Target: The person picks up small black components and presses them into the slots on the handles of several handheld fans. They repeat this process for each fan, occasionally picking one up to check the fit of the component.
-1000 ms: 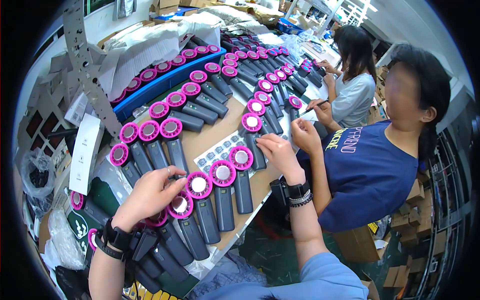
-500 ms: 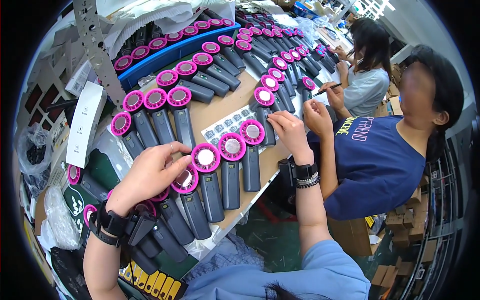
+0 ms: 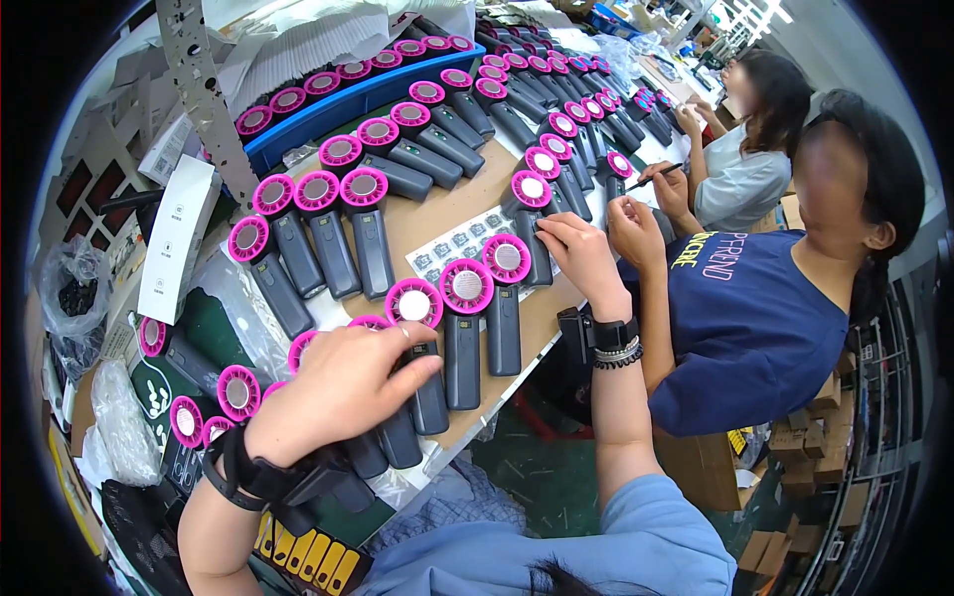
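Note:
Dark grey handheld fans with round magenta heads lie in rows over the worktable. My left hand [image 3: 348, 387] is curled over the near row, with thumb and forefinger at the neck of a handheld fan [image 3: 428, 402]; its other fingers are hidden. To the right, my right hand [image 3: 586, 253] has its fingertips pinched together beside the handle of another fan [image 3: 537, 260]; anything between them is too small to make out. A white sheet with rows of small grey pieces [image 3: 437, 254] lies between my hands. Two more fans [image 3: 505, 333] [image 3: 462, 363] stand beside it.
A blue tray [image 3: 298, 144] of fans stands behind a perforated metal post [image 3: 204, 89]. At left are a white box [image 3: 177, 243] and plastic bags [image 3: 124, 417]. A co-worker in dark blue [image 3: 740, 328] sits close at right, holding a pen [image 3: 654, 176]; another person [image 3: 745, 164] works beyond.
My left hand has moved right and nearer to me, from beside a fan head down to a fan's neck. My right hand stays at the same fan. The farther person has raised their head.

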### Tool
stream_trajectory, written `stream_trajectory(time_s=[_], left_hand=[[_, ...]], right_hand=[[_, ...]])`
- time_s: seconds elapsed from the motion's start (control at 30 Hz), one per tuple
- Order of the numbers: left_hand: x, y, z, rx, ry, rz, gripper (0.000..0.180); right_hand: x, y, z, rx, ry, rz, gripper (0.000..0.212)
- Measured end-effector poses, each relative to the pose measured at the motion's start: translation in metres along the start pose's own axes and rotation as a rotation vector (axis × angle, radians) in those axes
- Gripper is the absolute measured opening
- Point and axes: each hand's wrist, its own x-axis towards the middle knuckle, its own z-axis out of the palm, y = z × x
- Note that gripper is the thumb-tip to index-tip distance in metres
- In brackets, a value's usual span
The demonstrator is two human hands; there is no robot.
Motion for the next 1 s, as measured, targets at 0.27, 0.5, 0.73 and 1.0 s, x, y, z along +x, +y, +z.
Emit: stream_trajectory(time_s=[0.27, 0.5, 0.73, 1.0], left_hand=[[-0.007, 0.003, 0.019, -0.063, 0.001, 0.054, 0.030], [-0.007, 0.007, 0.020, -0.069, -0.049, 0.009, 0.032], [-0.003, 0.001, 0.017, -0.102, -0.075, -0.001, 0.032], [-0.013, -0.008, 0.034, -0.148, 0.016, 0.095, 0.028]], right_hand=[[-0.003, 0.000, 0.005, -0.005, 0.026, 0.004, 0.011], [-0.007, 0.003, 0.004, -0.048, 0.013, 0.022, 0.010], [0.001, 0.001, 0.002, -0.057, 0.018, 0.014, 0.011], [-0.010, -0.009, -0.003, -0.004, -0.087, 0.051, 0.018]])
